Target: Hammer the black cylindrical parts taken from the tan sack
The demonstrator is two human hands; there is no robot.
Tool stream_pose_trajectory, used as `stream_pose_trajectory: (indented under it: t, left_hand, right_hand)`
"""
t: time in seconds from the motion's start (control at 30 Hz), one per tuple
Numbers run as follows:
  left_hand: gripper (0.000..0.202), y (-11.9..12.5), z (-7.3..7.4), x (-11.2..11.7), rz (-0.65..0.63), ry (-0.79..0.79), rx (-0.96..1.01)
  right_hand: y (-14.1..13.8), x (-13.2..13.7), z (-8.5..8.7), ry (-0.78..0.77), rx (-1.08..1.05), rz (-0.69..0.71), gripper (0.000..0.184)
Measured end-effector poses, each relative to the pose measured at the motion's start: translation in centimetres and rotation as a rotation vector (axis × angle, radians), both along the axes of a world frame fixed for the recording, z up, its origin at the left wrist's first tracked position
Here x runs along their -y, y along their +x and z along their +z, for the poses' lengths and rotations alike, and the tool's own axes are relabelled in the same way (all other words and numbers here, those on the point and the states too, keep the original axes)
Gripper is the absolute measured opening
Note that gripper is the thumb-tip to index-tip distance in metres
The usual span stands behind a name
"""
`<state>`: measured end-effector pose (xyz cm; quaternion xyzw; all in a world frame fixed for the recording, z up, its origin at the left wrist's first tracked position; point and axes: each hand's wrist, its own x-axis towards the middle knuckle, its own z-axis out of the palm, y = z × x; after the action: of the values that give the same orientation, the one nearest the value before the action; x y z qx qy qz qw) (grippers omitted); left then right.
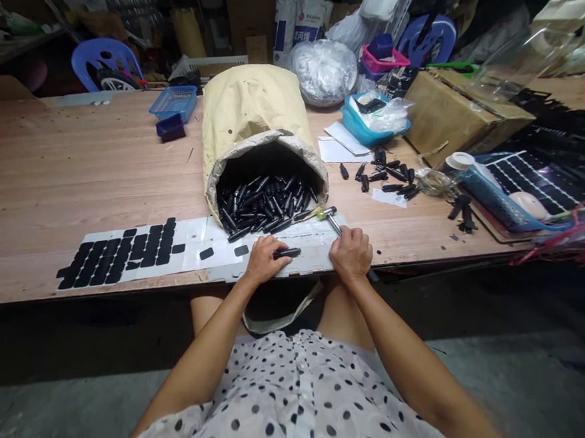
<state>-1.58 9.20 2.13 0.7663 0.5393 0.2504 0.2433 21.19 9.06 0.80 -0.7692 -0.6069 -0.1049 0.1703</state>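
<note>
My left hand (266, 257) is closed on a slim black tube-shaped part (288, 252) and holds it flat against a white backing sheet (205, 246) at the table's near edge. My right hand (352, 251) is closed round a small hammer (329, 215) whose metal head points up and left toward the sack. Just beyond both hands, a tan sack (252, 119) lies on its side with its mouth facing me, full of several black parts (266, 204). Black stickers (124, 254) cover the left end of the sheet.
More black parts (388, 176) lie scattered right of the sack. A cardboard box (457, 114), blue baskets (173, 100) (372, 121), papers and a tray of black sticker sheets (530, 182) crowd the right and far side. Bare wooden tabletop (66, 163) spreads to the left.
</note>
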Motion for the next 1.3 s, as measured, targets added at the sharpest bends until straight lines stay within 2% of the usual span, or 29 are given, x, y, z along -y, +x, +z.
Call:
stream_pose_trajectory:
  t: [0.43, 0.83, 1.13, 1.3]
  left_hand:
    - [0.016, -0.1, -0.3, 0.2, 0.008, 0.029, 0.02]
    - [0.016, -0.3, -0.7, 0.1, -0.011, 0.041, 0.027]
    - [0.016, -0.4, -0.8, -0.1, -0.012, 0.027, 0.061]
    - [0.021, -0.2, -0.6, -0.2, 0.002, 0.019, 0.054]
  right_hand:
    - [0.0, 0.1, 0.4, -0.037, 0.007, -0.012, 0.03]
    - [0.1, 0.2, 0.2, -0.009, -0.008, -0.002, 0.029]
    - [-0.2, 0.3, 1.1, -0.082, -0.019, -0.022, 0.032]
    - [0.5, 0.1, 2.1, -0.182, -0.121, -0.014, 0.035]
